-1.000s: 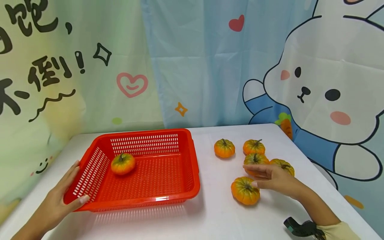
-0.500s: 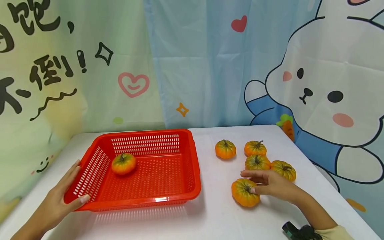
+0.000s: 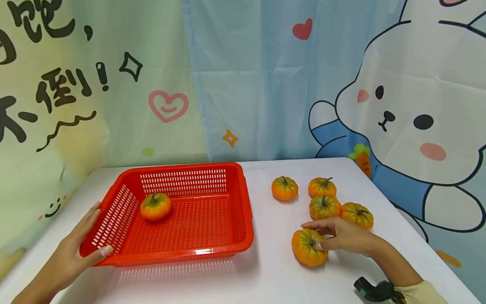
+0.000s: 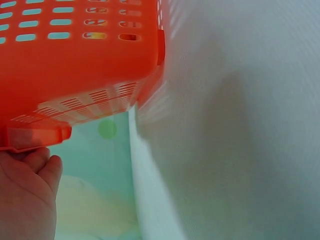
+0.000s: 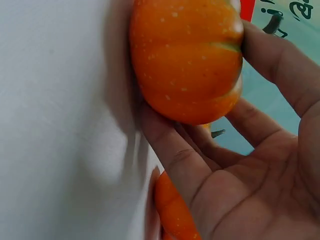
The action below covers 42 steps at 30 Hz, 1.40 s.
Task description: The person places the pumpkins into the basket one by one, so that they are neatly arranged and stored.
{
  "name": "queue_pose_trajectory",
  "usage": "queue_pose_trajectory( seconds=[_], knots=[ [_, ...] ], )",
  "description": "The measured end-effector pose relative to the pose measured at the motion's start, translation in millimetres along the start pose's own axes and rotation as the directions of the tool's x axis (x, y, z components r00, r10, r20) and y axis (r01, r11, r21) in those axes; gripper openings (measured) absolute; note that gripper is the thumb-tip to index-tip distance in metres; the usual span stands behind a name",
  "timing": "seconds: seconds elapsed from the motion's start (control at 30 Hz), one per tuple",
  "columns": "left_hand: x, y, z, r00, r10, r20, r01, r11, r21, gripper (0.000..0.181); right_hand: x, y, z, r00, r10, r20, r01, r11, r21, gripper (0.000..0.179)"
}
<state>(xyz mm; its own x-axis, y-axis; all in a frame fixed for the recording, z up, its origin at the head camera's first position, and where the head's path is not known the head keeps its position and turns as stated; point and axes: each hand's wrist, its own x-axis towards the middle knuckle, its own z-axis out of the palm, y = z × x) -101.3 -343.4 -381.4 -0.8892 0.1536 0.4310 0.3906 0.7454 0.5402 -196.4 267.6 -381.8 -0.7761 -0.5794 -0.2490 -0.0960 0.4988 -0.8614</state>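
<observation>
My right hand [image 3: 343, 236] holds the nearest small orange pumpkin [image 3: 306, 251], thumb on its top and fingers along its far side. In the right wrist view that pumpkin [image 5: 185, 55] sits between the thumb and fingers, very close to the white table. My left hand [image 3: 70, 251] holds the near left corner of a red plastic basket [image 3: 205, 252], its thumb over the rim. In the left wrist view the fingers [image 4: 49, 167] meet the underside of the basket's rim. One pumpkin [image 3: 155, 206] lies inside the basket, toward the left.
Behind my right hand, several pumpkins lie close together, among them one beside its knuckles [image 3: 357, 215] and one farther back [image 3: 322, 187]. Another pumpkin [image 3: 284, 188] stands apart, right of the basket. A printed curtain [image 3: 243, 84] hangs behind the white table [image 3: 273, 270].
My right hand has come down and toward me, from above the pumpkins onto the nearest one, and its fingers now close around it. The left hand and basket have stayed put.
</observation>
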Motion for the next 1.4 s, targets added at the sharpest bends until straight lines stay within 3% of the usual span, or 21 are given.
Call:
queue_pose_trajectory(
  seconds=[0.3,0.57,0.73,1.2,1.4],
  knots=[
    [0.1,0.8,-1.4,1.0,-0.016,0.006,0.016,1.0,0.014,0.089,2.3,3.6,2.0,0.996,-0.053,0.071,0.05,0.998,0.047,0.052],
    [-0.7,0.3,-1.5,1.0,-0.007,-0.003,0.007,1.0,0.004,0.089,10.1,-7.9,5.3,0.997,-0.029,-0.065,0.031,0.999,0.033,0.058],
    [-1.2,0.2,-0.5,1.0,-0.001,-0.011,0.001,1.0,-0.003,0.089,16.2,-18.0,5.5,0.989,-0.058,-0.137,0.066,0.996,0.06,0.058],
    [-0.9,-0.1,0.1,1.0,0.003,0.001,-0.003,1.0,0.003,0.09,36.2,-44.7,8.9,0.979,-0.11,-0.171,0.127,0.988,0.092,0.055],
    [-1.1,0.7,0.1,1.0,-0.001,0.0,0.001,1.0,0.003,0.089,46.1,-55.9,8.1,0.97,-0.198,-0.143,0.226,0.951,0.212,0.057]
  ],
)
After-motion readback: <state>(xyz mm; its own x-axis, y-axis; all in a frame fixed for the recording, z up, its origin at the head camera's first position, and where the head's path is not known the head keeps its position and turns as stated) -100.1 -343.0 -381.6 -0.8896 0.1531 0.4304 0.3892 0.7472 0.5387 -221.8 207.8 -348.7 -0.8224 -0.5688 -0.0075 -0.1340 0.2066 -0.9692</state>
